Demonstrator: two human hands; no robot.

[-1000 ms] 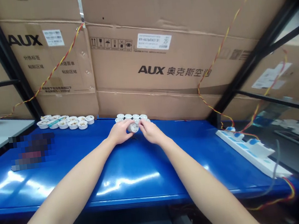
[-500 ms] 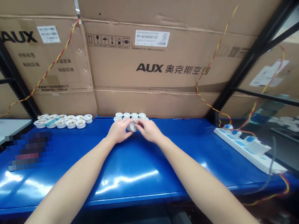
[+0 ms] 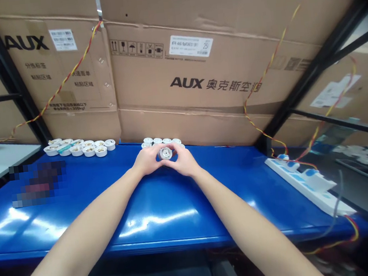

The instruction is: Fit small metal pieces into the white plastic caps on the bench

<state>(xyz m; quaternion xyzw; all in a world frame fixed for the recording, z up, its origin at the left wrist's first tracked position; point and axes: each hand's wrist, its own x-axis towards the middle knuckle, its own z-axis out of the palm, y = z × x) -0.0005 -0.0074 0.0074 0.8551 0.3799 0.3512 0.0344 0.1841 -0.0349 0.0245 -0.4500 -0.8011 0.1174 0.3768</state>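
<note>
A small round white part [image 3: 166, 153] with a recessed centre is held between both hands above the blue table, its face turned toward me. My left hand [image 3: 148, 159] grips its left side. On its right side, the thumb and fingers of my right hand [image 3: 183, 159] curve around the rim. Just behind the hands stand several white round parts [image 3: 158, 141] in rows, partly hidden by my fingers. Farther left, a group of white round cups [image 3: 88, 148] with small brass-coloured pieces inside sits on the table, with a teal strip [image 3: 64, 148] lying across some of them.
The glossy blue table [image 3: 151, 203] spans the front. Large cardboard sheets [image 3: 195, 65] wall off its back. A white power strip [image 3: 305, 186] with plugs lies at the right, fed by twisted red-yellow wires [image 3: 265, 135]. A black frame post [image 3: 285, 91] rises there.
My right hand's fingers have shifted from the front of the white part to around its right side. More of its face shows. The view has moved slightly.
</note>
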